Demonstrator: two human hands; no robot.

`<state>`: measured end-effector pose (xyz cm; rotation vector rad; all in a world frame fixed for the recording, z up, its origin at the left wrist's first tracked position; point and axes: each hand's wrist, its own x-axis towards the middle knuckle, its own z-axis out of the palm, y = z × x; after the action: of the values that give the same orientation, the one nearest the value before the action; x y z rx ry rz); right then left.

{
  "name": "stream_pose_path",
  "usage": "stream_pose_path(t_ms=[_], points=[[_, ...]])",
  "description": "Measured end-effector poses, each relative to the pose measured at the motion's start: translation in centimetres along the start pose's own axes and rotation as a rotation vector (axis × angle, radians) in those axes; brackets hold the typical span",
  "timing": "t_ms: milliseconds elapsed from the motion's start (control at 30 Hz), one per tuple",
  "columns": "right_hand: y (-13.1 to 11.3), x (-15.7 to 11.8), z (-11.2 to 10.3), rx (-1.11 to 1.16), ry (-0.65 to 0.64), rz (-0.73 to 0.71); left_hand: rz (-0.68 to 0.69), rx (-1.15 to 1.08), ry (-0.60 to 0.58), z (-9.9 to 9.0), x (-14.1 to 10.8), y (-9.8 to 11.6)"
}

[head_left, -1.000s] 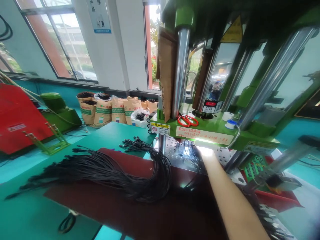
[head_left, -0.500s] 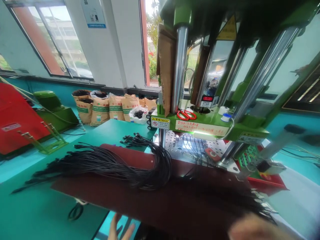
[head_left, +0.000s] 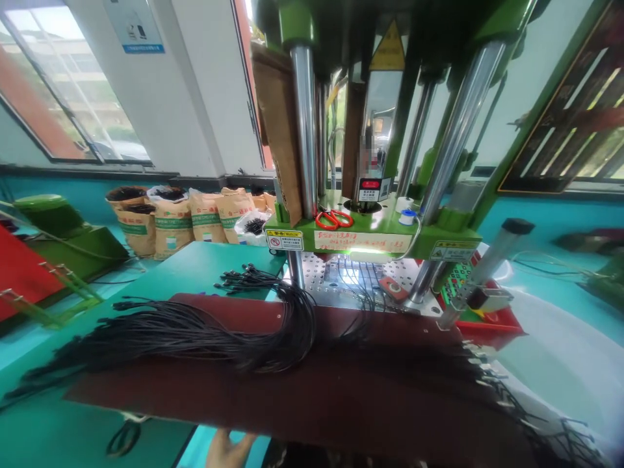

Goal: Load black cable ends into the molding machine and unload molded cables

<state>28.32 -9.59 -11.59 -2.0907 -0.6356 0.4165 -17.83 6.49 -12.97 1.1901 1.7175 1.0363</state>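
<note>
My left hand [head_left: 227, 450] shows at the bottom edge, below the front edge of the dark red board [head_left: 292, 403]. Its thumb and fingers are apart, and nothing is seen between them. My right hand is out of the picture. Across the board's left part lies a thick bundle of black cables [head_left: 209, 338], bent round near the middle. More black cables [head_left: 487, 374] with pale ends spread over the right side. Behind the board, thin cables run onto the metal plate [head_left: 316, 266] of a green press [head_left: 419, 246].
Red-handled scissors [head_left: 334, 220] and a blue-white spool [head_left: 407, 217] rest on the press. A green table [head_left: 205, 260] is at left, with paper sacks [head_left: 173, 227] behind it. At right are a red bin [head_left: 507, 325], a metal post [head_left: 492, 260] and a white round surface [head_left: 560, 338].
The view has turned to the right, so the press and board appear farther left. My right hand, blurred at the lower right before, has left the picture. My left hand remains at the bottom edge.
</note>
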Motion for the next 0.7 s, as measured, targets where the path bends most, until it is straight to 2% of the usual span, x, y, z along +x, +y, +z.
stream_pose_path(t_ms=[67,167,267,433,567,700], points=[[0.5,0.8,0.7,-0.03,0.059,-0.01,0.033,0.011,0.028,0.3,-0.3,0.1],[0.9,1.2,1.0,-0.033,0.063,-0.087,0.06,0.069,0.08,0.6,-0.6,0.4],[1.3,0.4,0.8,-0.008,0.049,-0.131,0.064,0.111,0.086,0.5,-0.4,0.4],[2.0,-1.7,0.5,0.025,0.045,-0.118,0.0,0.12,0.035,0.2,0.2,-0.7],[1.3,-2.6,0.4,0.098,0.058,-0.148,0.058,0.132,0.073,0.7,-0.4,-1.7],[-0.1,-3.0,0.1,0.169,0.032,-0.137,0.049,0.226,0.072,0.5,-0.6,-2.2]])
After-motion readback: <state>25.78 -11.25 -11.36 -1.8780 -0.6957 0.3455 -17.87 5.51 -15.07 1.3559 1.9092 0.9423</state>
